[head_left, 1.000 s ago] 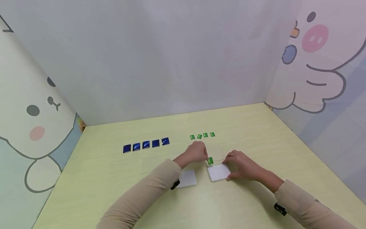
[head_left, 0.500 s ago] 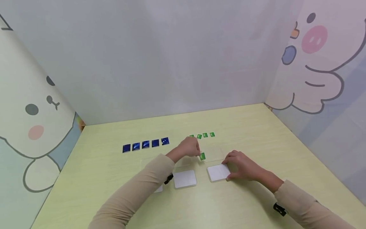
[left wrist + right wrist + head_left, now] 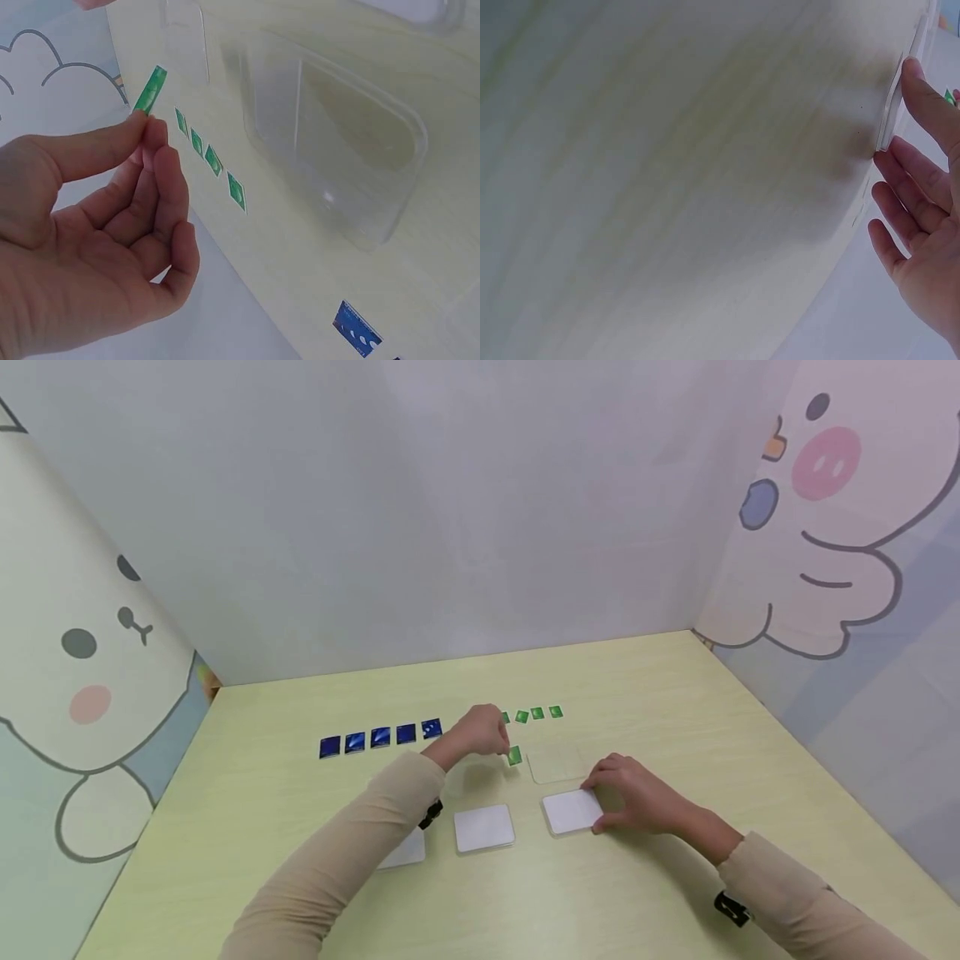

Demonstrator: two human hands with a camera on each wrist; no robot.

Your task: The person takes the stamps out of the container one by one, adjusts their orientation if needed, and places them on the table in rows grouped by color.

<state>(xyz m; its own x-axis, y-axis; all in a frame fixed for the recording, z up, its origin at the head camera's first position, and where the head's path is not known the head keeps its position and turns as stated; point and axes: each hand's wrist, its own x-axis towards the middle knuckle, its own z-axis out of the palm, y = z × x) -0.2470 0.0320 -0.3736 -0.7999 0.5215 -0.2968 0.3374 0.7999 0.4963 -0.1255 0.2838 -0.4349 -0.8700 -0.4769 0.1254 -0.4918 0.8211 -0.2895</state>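
Note:
A small green card (image 3: 513, 756) is pinched between the thumb and forefinger of my left hand (image 3: 480, 731), held above the table. In the left wrist view the card (image 3: 151, 90) sticks up from the fingertips, and the other fingers are loosely curled. Close below that hand is a shallow clear plastic tray (image 3: 330, 135). My right hand (image 3: 637, 793) grips the right side of a flat white rectangular piece with a clear rim (image 3: 572, 812), thumb at the near corner and fingers at the far one. The right wrist view shows its thin edge (image 3: 891, 105) at the fingertips.
Several green cards (image 3: 537, 713) lie in a row beyond the hands, with a row of blue cards (image 3: 380, 737) to the left. A second clear tray (image 3: 555, 764) lies behind the gripped piece. Two more white rectangles (image 3: 483, 828) lie to the left, one partly under the left sleeve.
My left hand has moved left and farther from me with the green card, away from the white piece. My right hand has stayed in place on the white piece.

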